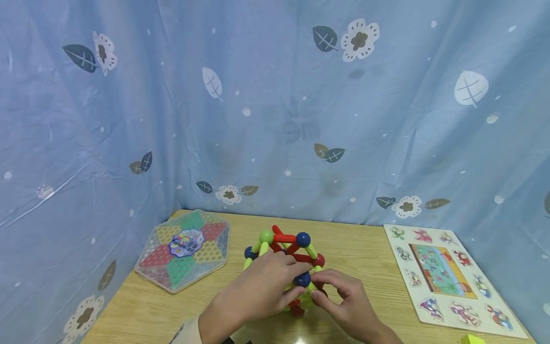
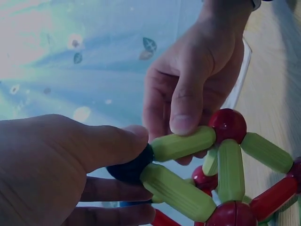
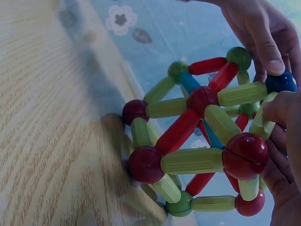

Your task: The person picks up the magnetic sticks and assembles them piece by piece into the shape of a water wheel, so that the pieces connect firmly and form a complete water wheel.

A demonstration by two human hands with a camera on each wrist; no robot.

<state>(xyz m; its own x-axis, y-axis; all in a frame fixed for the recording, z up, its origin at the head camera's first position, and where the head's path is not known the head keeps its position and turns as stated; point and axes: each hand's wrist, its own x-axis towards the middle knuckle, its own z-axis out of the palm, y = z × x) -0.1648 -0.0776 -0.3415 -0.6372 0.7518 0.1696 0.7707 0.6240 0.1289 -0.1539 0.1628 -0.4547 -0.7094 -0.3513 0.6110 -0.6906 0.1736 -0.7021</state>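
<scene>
A cage-like model of magnetic sticks and balls stands on the table in front of me, with red balls (image 3: 245, 155), green balls (image 3: 178, 203) and red and yellow-green sticks. My left hand (image 1: 258, 284) reaches over its near left side and pinches a dark blue ball (image 1: 302, 279) between thumb and fingers. From the right, my right hand (image 1: 343, 303) pinches a yellow-green stick (image 2: 186, 143) that runs from this ball to a red ball (image 2: 227, 126). Another yellow-green stick (image 2: 178, 193) also meets the blue ball. My hands hide part of the model's near side in the head view.
At the left of the wooden table (image 1: 361, 248) lies a hexagonal Chinese checkers board (image 1: 182, 251). A white picture puzzle board (image 1: 406, 267) lies at the right, with a yellow block (image 1: 471, 339) at the near edge. A blue patterned curtain (image 1: 275, 119) hangs behind the table.
</scene>
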